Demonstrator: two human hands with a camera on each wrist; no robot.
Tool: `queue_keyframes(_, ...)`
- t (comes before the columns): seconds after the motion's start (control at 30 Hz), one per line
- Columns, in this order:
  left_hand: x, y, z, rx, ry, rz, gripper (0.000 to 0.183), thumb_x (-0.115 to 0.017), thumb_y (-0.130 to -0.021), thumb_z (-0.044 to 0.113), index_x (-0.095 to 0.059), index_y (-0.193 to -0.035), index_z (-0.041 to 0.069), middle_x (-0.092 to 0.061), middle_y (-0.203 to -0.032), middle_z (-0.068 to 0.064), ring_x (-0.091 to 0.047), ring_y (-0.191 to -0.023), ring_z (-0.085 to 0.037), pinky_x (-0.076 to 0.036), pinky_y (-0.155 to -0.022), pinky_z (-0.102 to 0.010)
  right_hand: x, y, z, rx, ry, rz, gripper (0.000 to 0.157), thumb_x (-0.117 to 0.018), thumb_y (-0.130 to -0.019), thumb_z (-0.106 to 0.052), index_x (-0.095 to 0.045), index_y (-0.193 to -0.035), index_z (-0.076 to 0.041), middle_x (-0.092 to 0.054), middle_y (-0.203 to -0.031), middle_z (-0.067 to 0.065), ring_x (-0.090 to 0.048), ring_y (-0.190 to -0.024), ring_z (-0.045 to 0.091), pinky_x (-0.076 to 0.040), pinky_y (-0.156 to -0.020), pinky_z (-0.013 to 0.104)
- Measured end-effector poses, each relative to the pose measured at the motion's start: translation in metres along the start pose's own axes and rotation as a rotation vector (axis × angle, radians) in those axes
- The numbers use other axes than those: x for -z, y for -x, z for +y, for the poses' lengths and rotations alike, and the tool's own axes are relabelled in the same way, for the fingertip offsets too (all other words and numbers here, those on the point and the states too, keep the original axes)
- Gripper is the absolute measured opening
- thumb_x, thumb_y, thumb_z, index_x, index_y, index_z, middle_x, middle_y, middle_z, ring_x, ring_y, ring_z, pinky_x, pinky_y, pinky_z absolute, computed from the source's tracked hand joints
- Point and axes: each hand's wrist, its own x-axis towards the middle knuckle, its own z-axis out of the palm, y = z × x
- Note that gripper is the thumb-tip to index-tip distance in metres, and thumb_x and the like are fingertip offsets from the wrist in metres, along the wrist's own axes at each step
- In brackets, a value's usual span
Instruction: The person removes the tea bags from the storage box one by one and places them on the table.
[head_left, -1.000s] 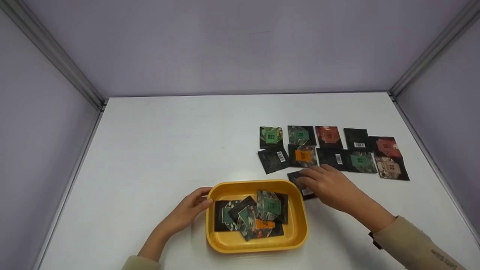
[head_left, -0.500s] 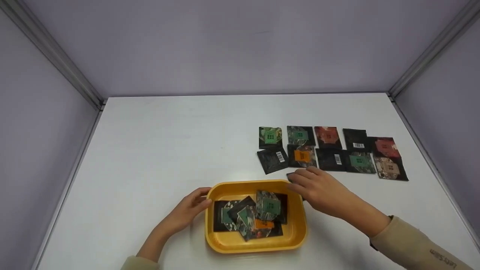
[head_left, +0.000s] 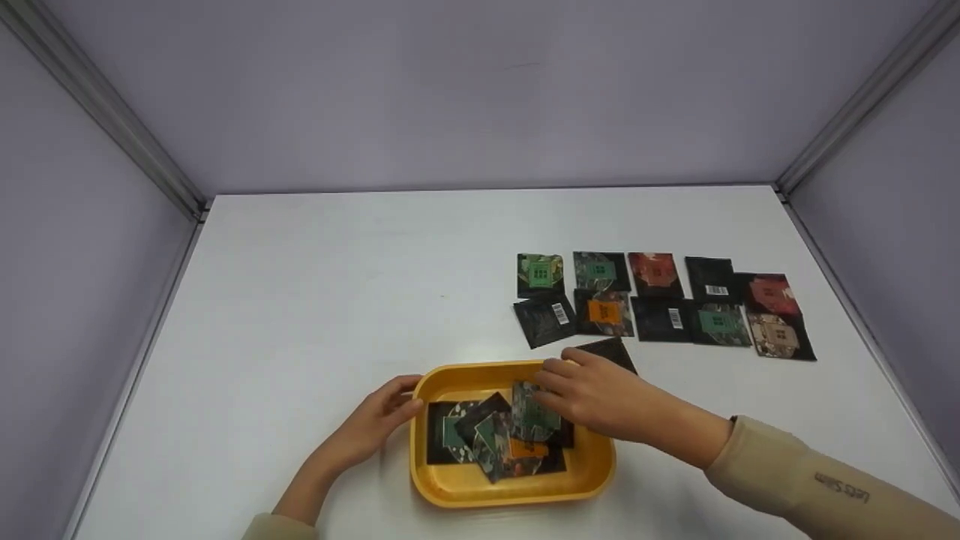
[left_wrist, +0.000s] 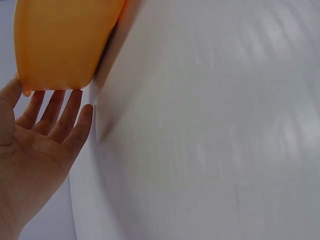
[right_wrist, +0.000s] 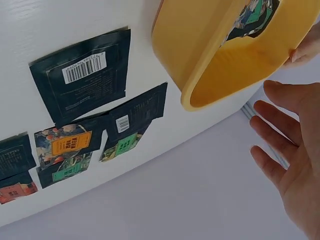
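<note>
My left hand point(head_left: 379, 420) rests at the left end of a yellow plastic tray point(head_left: 517, 495), its thumb at the rim. In the left wrist view the fingers point(left_wrist: 60, 120) are extended and their tips meet the tray's outer wall. Several printed sachets point(head_left: 450, 431) lie overlapping inside. My right hand point(head_left: 592, 394) is over the tray's far right corner. Its fingers point(right_wrist: 272, 122) are spread in the right wrist view and hold nothing. Just behind that corner a black sachet point(right_wrist: 85, 72) lies barcode side up on the table, partly hidden by the hand in the head view.
Two rows of sachets lie on the white table point(head_left: 315, 300) at the back right, among them a green one point(head_left: 540, 274), a red one point(head_left: 655, 274) and an orange-labelled one point(head_left: 604, 312). Some show barcodes. Pale panels point(head_left: 480, 97) enclose the table's back and sides.
My right hand has moved left, off the black sachet and over the tray corner. More of that sachet now shows. The left hand and the tray have stayed in place.
</note>
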Motion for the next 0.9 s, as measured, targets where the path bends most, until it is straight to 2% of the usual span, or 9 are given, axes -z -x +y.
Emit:
queue_keyframes(0.3, 0.0, 0.0, 0.001, -0.002, -0.003, 0.002, 0.047, -0.056, -0.103, 0.032, -0.048, -0.143, 0.01, -0.053, -0.142, -0.009, -0.052, -0.129, -0.031, -0.043, -0.107, -0.049, -0.01, -0.028, -0.014, 0.148, 0.073, -0.079, 0.017, -0.075, -0.09, -0.017, -0.071, -0.106, -0.021, -0.067, -0.105, -0.005, -0.058, -0.095, 0.013, -0.049, -0.082, 0.028)
queue_keyframes(0.5, 0.001, -0.001, -0.001, -0.015, -0.007, -0.002, 0.046, -0.056, -0.103, 0.031, -0.048, -0.143, 0.01, -0.054, -0.141, -0.01, -0.053, -0.128, -0.031, -0.043, -0.107, -0.049, -0.023, -0.044, -0.021, 0.221, 0.115, -0.179, 0.013, -0.074, -0.09, -0.025, -0.071, -0.103, -0.025, -0.066, -0.098, -0.009, -0.056, -0.087, 0.01, -0.044, -0.076, 0.026)
queue_keyframes(0.67, 0.001, 0.0, 0.0, -0.007, 0.001, 0.0, 0.047, -0.055, -0.103, 0.032, -0.048, -0.143, 0.011, -0.054, -0.14, -0.009, -0.053, -0.128, -0.03, -0.043, -0.107, -0.048, -0.028, -0.053, -0.026, 0.238, 0.128, -0.264, 0.022, -0.079, -0.085, -0.03, -0.069, -0.105, -0.028, -0.066, -0.101, -0.011, -0.054, -0.086, 0.009, -0.04, -0.071, 0.024)
queue_keyframes(0.9, 0.0, 0.001, 0.0, 0.0, 0.007, -0.008, 0.047, -0.054, -0.103, 0.034, -0.047, -0.144, 0.011, -0.055, -0.139, -0.008, -0.053, -0.127, -0.03, -0.043, -0.106, -0.049, -0.035, -0.061, -0.03, 0.198, 0.2, -0.393, 0.031, -0.074, -0.089, -0.036, -0.058, -0.115, -0.029, -0.061, -0.113, -0.011, -0.056, -0.097, 0.008, -0.041, -0.076, 0.025)
